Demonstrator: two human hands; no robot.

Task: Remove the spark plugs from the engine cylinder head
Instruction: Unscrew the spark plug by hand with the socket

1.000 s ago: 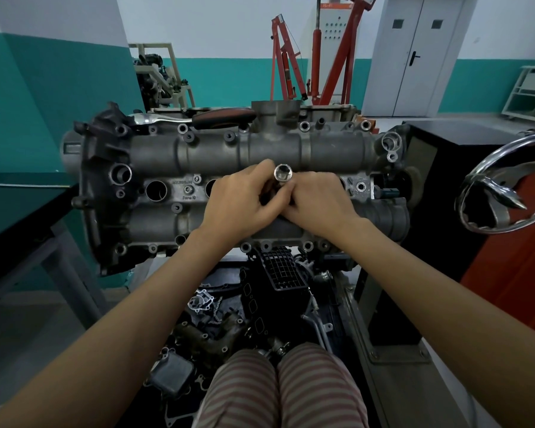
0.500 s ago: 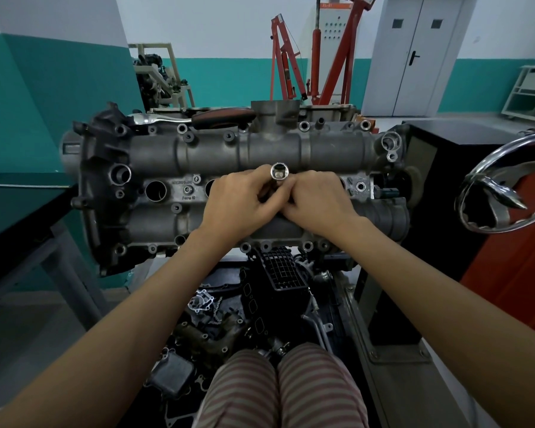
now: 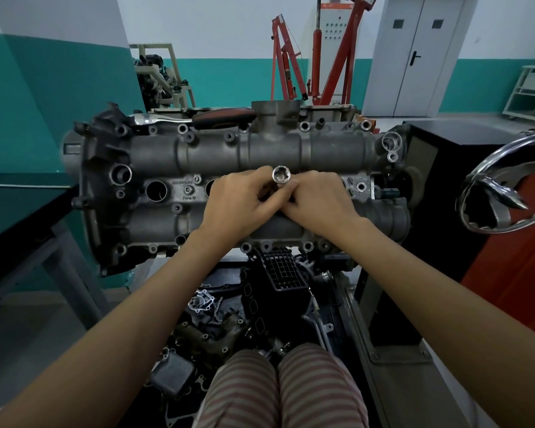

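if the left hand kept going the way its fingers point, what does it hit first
Probably the socket it already grips, with the right hand just past it. The left hand points right and slightly up; depth is unclear.

My hands, left and right, meet mid-cylinder head around the socket; ratchet lies behind, open plug holes left.

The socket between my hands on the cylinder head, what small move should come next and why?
Probably keep twisting the socket by hand, then lift it straight up out of its well. Both the left hand and right hand pinch its shaft, its open square drive end points up with no handle attached, and the ratchet lies unused on the far edge of the cylinder head, which suggests the plug already turns freely.
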